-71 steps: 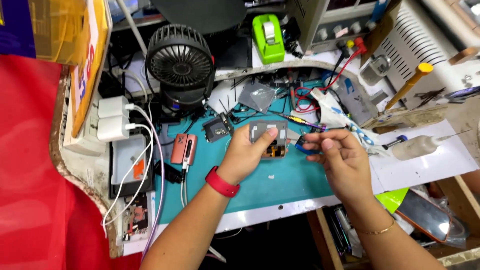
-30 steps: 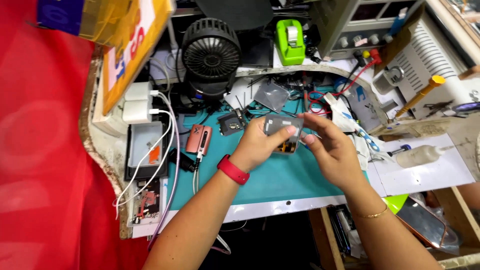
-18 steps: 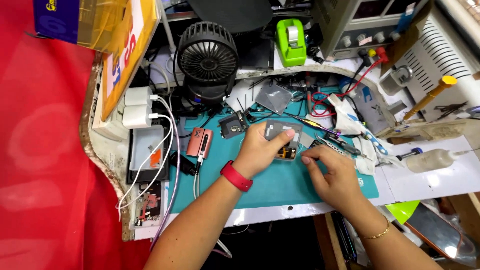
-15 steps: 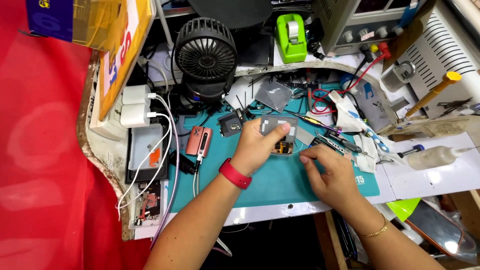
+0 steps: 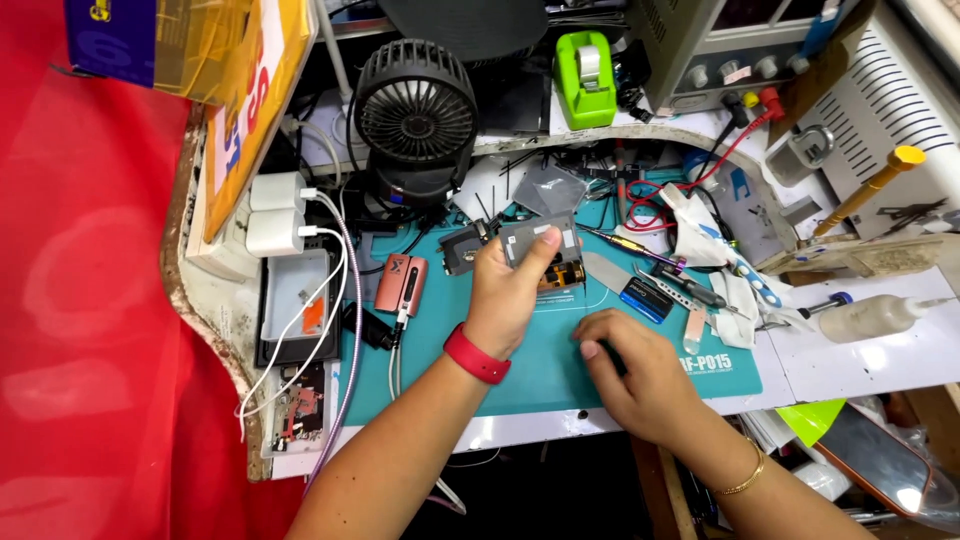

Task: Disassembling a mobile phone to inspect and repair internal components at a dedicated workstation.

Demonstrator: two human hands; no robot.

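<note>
Your left hand [image 5: 510, 290] is raised just above the teal work mat [image 5: 520, 370], thumb and fingers pinching a small grey metal-cased part [image 5: 535, 245] by its edges, a red band on that wrist. The part sits tilted toward you, over the mat's upper middle, with a small orange-and-black component [image 5: 563, 275] showing just below it. Your right hand [image 5: 640, 370] lies low on the mat, near its front edge, fingers curled and pressed down against the surface; something dark shows under the fingertips, but you cannot tell what it is or whether it is gripped. A thin gold bangle is on that wrist. Beside the left hand, a pink handheld device [image 5: 400, 285] rests on the mat with a cable running from it. To the right of the part lie a metal spatula blade [image 5: 605, 270] and a small blue block [image 5: 647, 298]. A black desk fan [image 5: 415, 110] stands behind, on the table [image 5: 880, 350].
</note>
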